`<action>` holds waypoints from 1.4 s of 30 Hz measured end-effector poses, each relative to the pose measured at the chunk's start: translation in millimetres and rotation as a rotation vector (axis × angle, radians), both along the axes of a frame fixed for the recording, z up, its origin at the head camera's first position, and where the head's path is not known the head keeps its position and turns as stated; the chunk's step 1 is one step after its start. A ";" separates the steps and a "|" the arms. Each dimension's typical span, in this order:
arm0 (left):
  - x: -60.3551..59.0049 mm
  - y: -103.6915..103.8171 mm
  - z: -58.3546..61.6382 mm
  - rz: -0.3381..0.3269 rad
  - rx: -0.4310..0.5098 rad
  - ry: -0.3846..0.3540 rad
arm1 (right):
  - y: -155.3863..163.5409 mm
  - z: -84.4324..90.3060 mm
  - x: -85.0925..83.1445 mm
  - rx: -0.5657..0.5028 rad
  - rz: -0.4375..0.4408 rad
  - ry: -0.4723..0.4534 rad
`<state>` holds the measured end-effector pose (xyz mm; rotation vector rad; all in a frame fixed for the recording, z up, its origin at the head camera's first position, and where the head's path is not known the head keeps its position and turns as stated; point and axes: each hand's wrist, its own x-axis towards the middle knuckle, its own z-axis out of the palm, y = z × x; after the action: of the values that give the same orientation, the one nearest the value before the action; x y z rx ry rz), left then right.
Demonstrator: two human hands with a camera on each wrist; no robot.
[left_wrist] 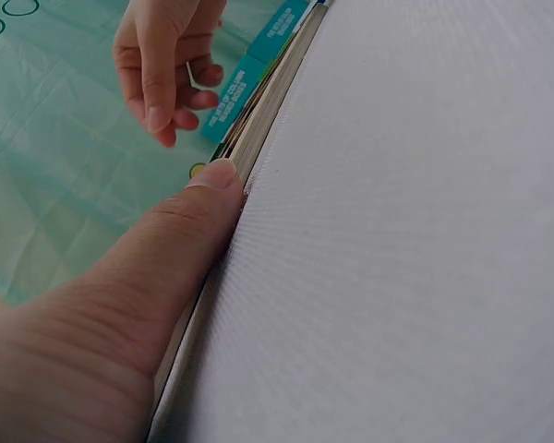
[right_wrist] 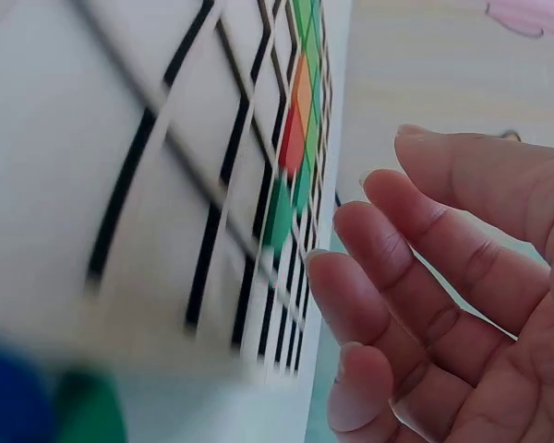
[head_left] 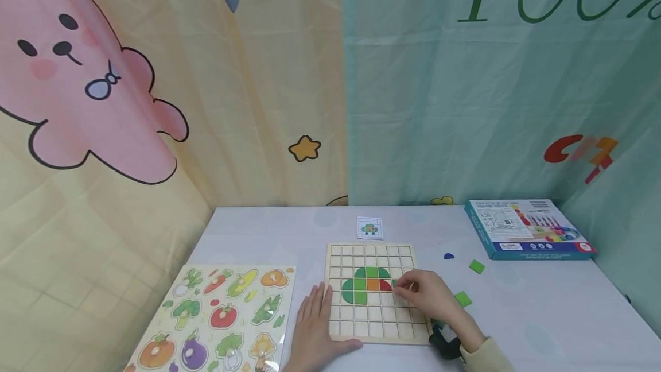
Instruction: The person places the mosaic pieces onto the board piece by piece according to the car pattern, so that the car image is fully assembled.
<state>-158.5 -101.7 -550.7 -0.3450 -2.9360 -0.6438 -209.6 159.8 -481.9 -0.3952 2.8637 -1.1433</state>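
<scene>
A pale wooden grid board point(head_left: 379, 326) lies on the table, partly filled with green pieces point(head_left: 360, 284), an orange square point(head_left: 373, 284) and a red piece point(head_left: 384, 285). My left hand point(head_left: 316, 326) rests at the board's lower left edge, fingers extended, its thumb point(left_wrist: 203, 198) against the edge in the left wrist view. Over the board's right side is my right hand point(head_left: 426, 294), fingers loosely bent; the right wrist view shows nothing between fingers and thumb. Close to those fingertips, a dark green piece point(right_wrist: 278, 214) sits in a cell beside the red one.
Green squares point(head_left: 477, 266) and a blue half-round piece point(head_left: 448, 256) lie right of the board. A small pattern card point(head_left: 369, 220) is behind it. A teal-edged box point(head_left: 532, 256) stands back right. Left lies a sheet of vegetable pictures point(head_left: 206, 294). Black gear point(head_left: 445, 346) sits by my right wrist.
</scene>
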 end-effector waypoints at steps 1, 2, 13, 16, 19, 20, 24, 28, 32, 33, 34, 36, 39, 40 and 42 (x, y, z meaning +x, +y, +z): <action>-0.2 -0.1 -0.1 -0.002 0.004 0.005 | 6.3 1.4 0.5 0.001 -0.030 -0.010; -0.3 -0.2 -0.3 -0.004 0.004 0.011 | 12.8 2.4 1.0 0.003 -0.058 -0.024; -0.6 0.2 -0.9 -0.003 -0.002 0.004 | 78.0 -5.7 4.9 0.081 -0.233 -0.113; -0.3 0.2 -0.2 -0.003 -0.006 -0.004 | 88.4 -12.3 5.5 0.102 -0.247 -0.134; -0.1 0.2 0.1 -0.005 -0.006 0.006 | 96.1 -17.1 7.0 0.123 -0.246 -0.143; -0.2 0.3 0.0 -0.004 -0.002 0.011 | 98.0 -18.4 7.4 0.128 -0.244 -0.143; -0.4 0.1 -0.7 0.000 -0.004 0.011 | 103.6 -20.1 10.7 0.137 -0.228 -0.149; -1.0 0.2 -0.3 -0.001 -0.005 -0.016 | 108.5 -19.4 13.8 0.145 -0.200 -0.170; -1.5 0.1 -1.4 0.002 -0.011 -0.022 | 112.5 -17.2 15.5 0.148 -0.182 -0.189; -1.7 0.1 -2.2 0.003 -0.015 -0.018 | 113.4 -17.2 15.5 0.148 -0.183 -0.195; -1.7 0.0 -3.0 0.003 -0.016 -0.015 | 114.3 -17.0 15.6 0.146 -0.185 -0.202; -1.6 -0.2 -4.4 0.001 -0.021 0.000 | 116.0 -17.5 15.3 0.143 -0.193 -0.215; -1.1 -0.5 -4.8 -0.002 -0.025 0.031 | 117.5 -18.0 14.4 0.131 -0.203 -0.236; -0.9 -0.7 -4.7 -0.002 -0.024 0.037 | 117.8 -18.0 14.2 0.128 -0.204 -0.241; -0.7 -0.7 -4.1 -0.004 -0.022 0.046 | 117.9 -17.7 13.9 0.122 -0.205 -0.249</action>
<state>-159.1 -102.4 -554.8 -0.3623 -2.9016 -0.5962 -195.7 277.7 -499.6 0.0453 2.7804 -0.9564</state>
